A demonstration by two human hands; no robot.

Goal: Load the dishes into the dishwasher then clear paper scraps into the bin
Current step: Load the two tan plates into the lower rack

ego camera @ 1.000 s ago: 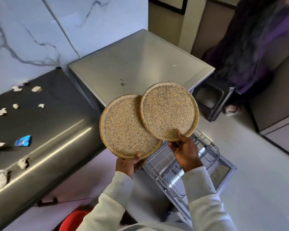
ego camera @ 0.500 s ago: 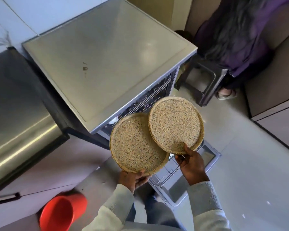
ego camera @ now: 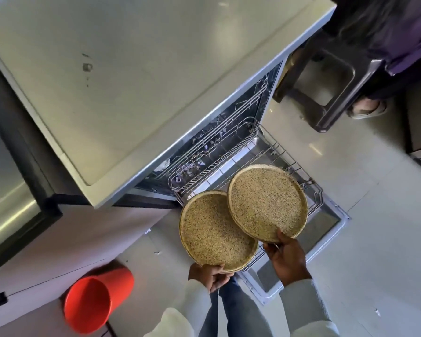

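Observation:
I hold two round speckled tan plates over the open dishwasher. My left hand (ego camera: 210,276) grips the near rim of the left plate (ego camera: 212,231). My right hand (ego camera: 286,260) pinches the near rim of the right plate (ego camera: 267,203), which overlaps the left one's upper right edge. Below them the lower wire rack (ego camera: 272,152) is pulled out over the lowered dishwasher door (ego camera: 331,222). The dishwasher's grey top (ego camera: 136,76) fills the upper left. A red bin (ego camera: 95,300) stands on the floor at the lower left. No paper scraps show in this view.
A dark stool (ego camera: 331,93) stands on the tiled floor right of the dishwasher, with a seated person in purple (ego camera: 394,35) and a sandalled foot (ego camera: 367,108) beside it. A steel counter front (ego camera: 7,210) runs along the left. Cabinets line the right edge.
The view has swung down and closer to the dishwasher; the counter with paper scraps has left the frame. Both plates have come lower, over the pulled-out rack. The red bin is in fuller view.

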